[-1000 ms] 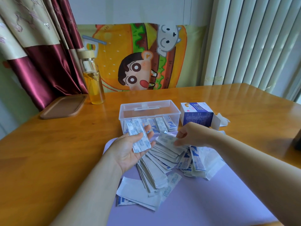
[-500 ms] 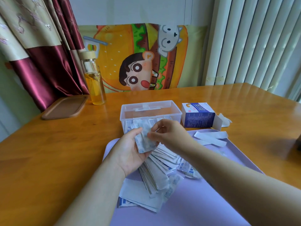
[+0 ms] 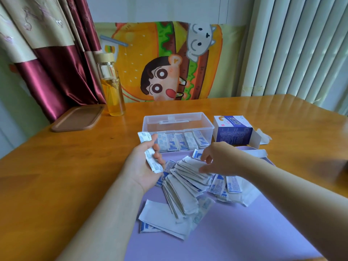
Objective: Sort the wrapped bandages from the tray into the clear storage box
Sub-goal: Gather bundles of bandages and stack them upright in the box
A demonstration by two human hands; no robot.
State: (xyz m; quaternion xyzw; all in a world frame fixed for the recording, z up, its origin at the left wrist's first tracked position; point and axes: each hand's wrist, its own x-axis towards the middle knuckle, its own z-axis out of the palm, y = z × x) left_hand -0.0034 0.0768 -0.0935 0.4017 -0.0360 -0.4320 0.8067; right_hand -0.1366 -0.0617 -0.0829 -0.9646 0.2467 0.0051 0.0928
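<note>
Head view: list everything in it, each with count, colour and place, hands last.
table: one, orange-brown wood, under everything
lilac tray: one, near centre
loose bandages: a pile, white with blue print, on the lilac tray
storage box: one, clear, behind the lilac tray
boxed bandages: one row, white and blue, inside the storage box
carton: one, blue and white, flap open, right of the box
bottle: one, glass, yellow liquid, far left
brown tray: one, left of the bottle
cartoon cloth: one, orange, behind the table
curtain: maroon and beige, left
blinds: white, right
left hand: grips a few bandages
right hand: fingers spread over the pile
</note>
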